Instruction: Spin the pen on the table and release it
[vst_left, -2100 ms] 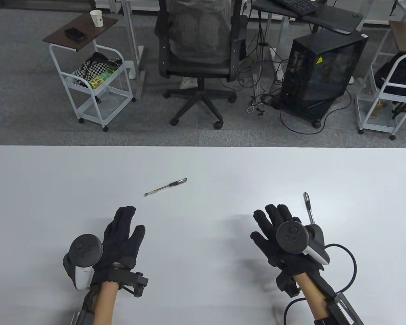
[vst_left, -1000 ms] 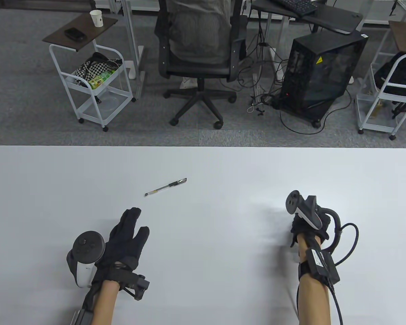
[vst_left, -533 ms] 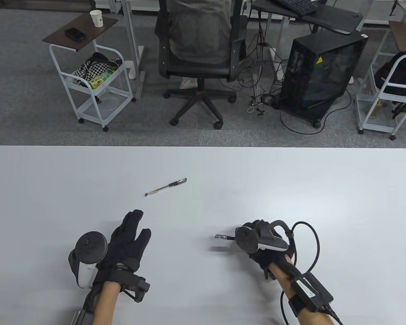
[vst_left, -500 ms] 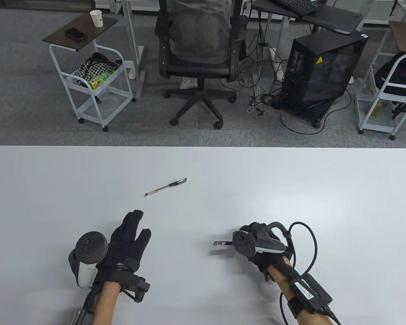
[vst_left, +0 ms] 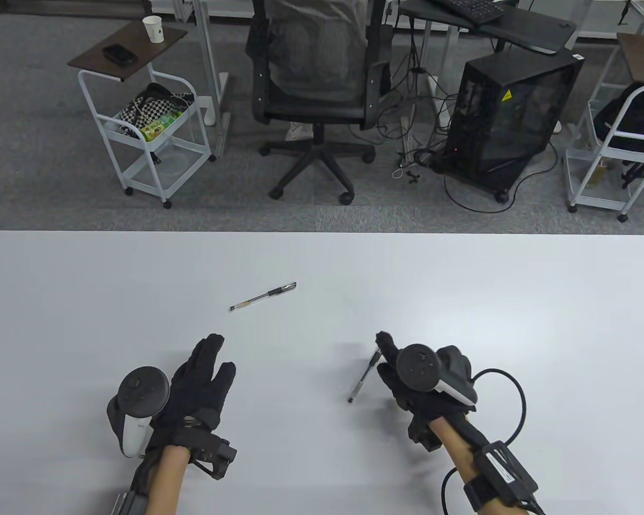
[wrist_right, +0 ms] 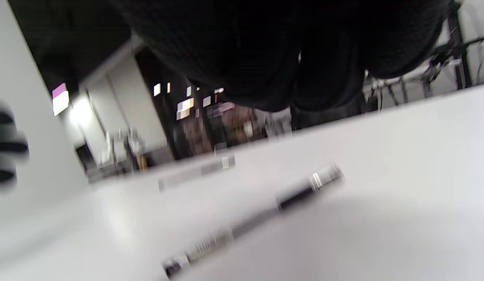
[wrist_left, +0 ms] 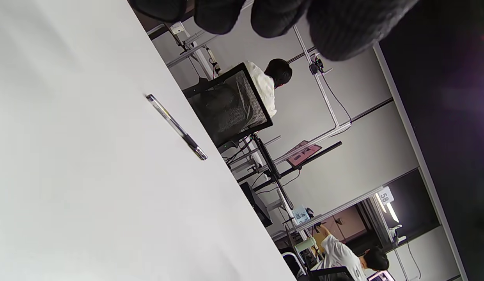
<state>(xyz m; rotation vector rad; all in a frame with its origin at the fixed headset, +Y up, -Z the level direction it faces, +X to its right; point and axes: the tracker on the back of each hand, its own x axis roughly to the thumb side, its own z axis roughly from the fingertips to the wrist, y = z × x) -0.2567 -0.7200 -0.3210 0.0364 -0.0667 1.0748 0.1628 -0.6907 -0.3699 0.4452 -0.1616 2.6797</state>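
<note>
A dark pen with a silver clip (vst_left: pixel 363 375) lies slanted on the white table (vst_left: pixel 461 289), just left of my right hand (vst_left: pixel 392 357). Its far end is beside my outstretched forefinger (vst_left: pixel 385 339); I cannot tell if they touch. In the right wrist view the pen (wrist_right: pixel 265 214) is blurred and lies flat on the table, with my fingers (wrist_right: pixel 304 70) above it and not around it. My left hand (vst_left: pixel 214 357) rests flat on the table with its fingers stretched out and holds nothing.
A second, clear-barrelled pen (vst_left: pixel 263 296) lies farther back at the table's middle, beyond my left hand; it also shows in the left wrist view (wrist_left: pixel 175 127). An office chair (vst_left: pixel 314 102), carts and a computer case stand on the floor beyond the far edge.
My right hand picked the dark pen up at the right, carried it left toward the middle, and the pen now lies slanted on the table beside the hand. My left hand barely moved.
</note>
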